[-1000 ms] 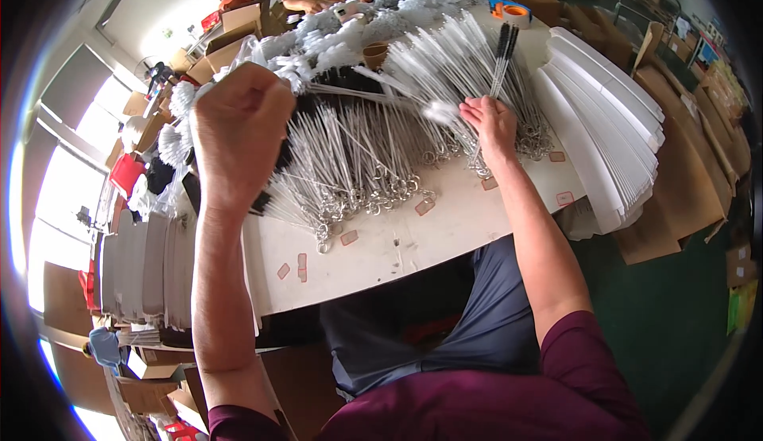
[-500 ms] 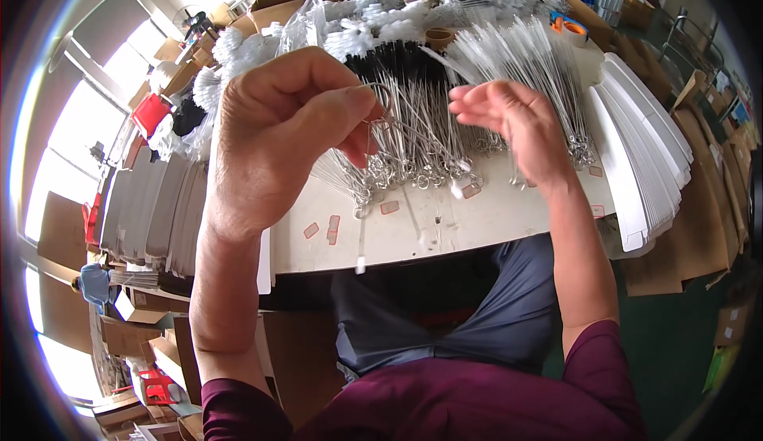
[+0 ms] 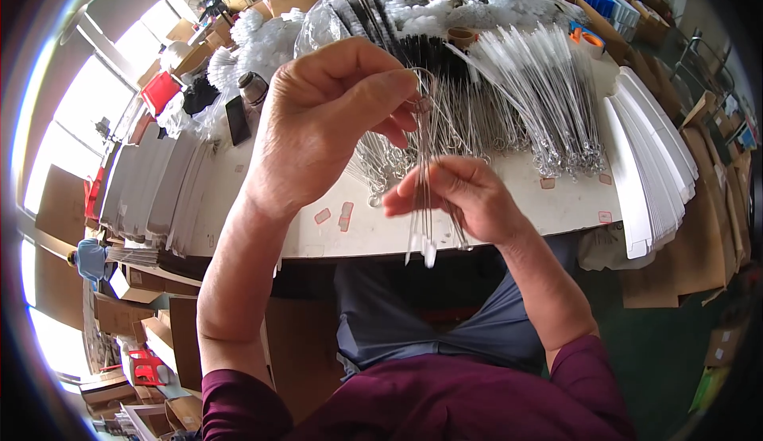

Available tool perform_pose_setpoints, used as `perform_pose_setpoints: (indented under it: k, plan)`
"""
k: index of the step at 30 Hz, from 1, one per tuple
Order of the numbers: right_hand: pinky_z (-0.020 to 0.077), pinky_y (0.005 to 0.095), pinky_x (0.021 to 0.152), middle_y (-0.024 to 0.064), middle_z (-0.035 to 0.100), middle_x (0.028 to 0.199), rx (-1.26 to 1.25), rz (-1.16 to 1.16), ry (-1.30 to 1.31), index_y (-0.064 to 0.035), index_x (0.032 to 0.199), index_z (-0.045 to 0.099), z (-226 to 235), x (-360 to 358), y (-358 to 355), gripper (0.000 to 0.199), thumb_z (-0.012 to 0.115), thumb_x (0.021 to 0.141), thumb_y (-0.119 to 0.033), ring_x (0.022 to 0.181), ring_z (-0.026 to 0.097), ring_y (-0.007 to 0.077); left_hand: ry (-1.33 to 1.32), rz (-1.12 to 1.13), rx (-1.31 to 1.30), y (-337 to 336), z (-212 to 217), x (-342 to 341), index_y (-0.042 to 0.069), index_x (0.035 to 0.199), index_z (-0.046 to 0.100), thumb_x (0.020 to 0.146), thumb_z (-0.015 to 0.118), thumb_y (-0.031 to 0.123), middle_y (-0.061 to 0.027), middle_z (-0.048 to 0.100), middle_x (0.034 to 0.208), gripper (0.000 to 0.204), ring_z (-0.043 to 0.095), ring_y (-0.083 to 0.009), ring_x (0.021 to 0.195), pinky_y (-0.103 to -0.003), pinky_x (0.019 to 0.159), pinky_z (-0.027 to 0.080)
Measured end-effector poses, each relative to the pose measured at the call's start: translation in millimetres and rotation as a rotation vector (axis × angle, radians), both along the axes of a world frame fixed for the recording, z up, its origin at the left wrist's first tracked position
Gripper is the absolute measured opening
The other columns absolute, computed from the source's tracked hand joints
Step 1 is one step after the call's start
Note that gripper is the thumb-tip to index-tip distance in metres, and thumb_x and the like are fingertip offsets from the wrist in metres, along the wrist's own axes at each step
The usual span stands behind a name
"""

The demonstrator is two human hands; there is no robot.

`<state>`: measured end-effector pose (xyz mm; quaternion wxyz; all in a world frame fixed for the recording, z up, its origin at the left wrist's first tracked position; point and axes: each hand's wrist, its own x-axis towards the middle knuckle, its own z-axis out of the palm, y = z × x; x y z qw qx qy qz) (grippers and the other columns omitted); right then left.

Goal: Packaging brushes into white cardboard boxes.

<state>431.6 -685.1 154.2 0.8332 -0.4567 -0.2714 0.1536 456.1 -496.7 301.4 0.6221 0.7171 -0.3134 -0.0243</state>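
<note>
My left hand [image 3: 314, 127] is raised over the table, thumb and fingers pinching a thin metal ring [image 3: 433, 83]. Several slim wire-stemmed brushes [image 3: 426, 222] hang from this ring, and small white tips show at their lower ends. My right hand [image 3: 469, 195] is just below and to the right, its thumb and fingers closed around a thin wire beside the hanging stems. A looped wire end sticks out beneath these fingers. Behind both hands lie piles of wire brushes, one with black bristles [image 3: 429, 52] and one with white bristles [image 3: 528, 67], their looped ends toward me.
Stacks of folded white cartons stand at the left [image 3: 155, 191] and right [image 3: 648, 163] of the table [image 3: 381, 238]. A dark phone [image 3: 238, 120], an orange tape roll [image 3: 588, 41] and small paper slips lie around. Clear-bagged bundles [image 3: 445, 16] fill the back, where another person's hands show.
My right hand has moved down and left to the hanging stems, its fingers now closed. The left hand, still pinching the ring, has shifted right in the picture as the view turned slightly.
</note>
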Motion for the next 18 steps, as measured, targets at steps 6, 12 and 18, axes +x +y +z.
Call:
perform_pose_setpoints:
  k: [6,12,18]
  plan:
    - [0.0618,0.044,0.089,0.0222,0.073,0.102,-0.003,0.01,0.186,0.0104,0.117,0.063,-45,-28,4,0.04,0.042,0.113,-0.024,0.095,0.076,0.0326,0.066,0.087,0.006,8,-25,16,-0.001,0.101,0.068,0.102,0.062,0.011,-0.0106,0.073,0.092,0.013,0.071,-0.0163,0.079,-0.03,0.072,0.06]
    - [0.0612,0.0335,0.074,0.0159,0.073,0.096,-0.078,0.033,0.301,0.0062,0.119,0.064,-68,-46,-3,0.04,0.045,0.113,-0.029,0.08,0.074,0.0218,0.099,0.164,0.036,18,-55,35,-0.001,0.099,0.069,0.101,0.065,0.01,-0.0085,0.071,0.081,0.012,0.068,-0.0122,0.068,-0.026,0.065,0.057]
    - [0.0518,0.0251,0.058,0.0091,0.07,0.082,-0.149,-0.034,0.381,0.0048,0.119,0.065,-73,-57,-4,0.04,0.044,0.113,-0.029,0.061,0.062,0.0114,0.103,0.211,0.064,27,-88,46,-0.001,0.099,0.069,0.102,0.064,0.011,-0.0067,0.07,0.08,0.014,0.066,-0.0104,0.068,-0.025,0.064,0.056]
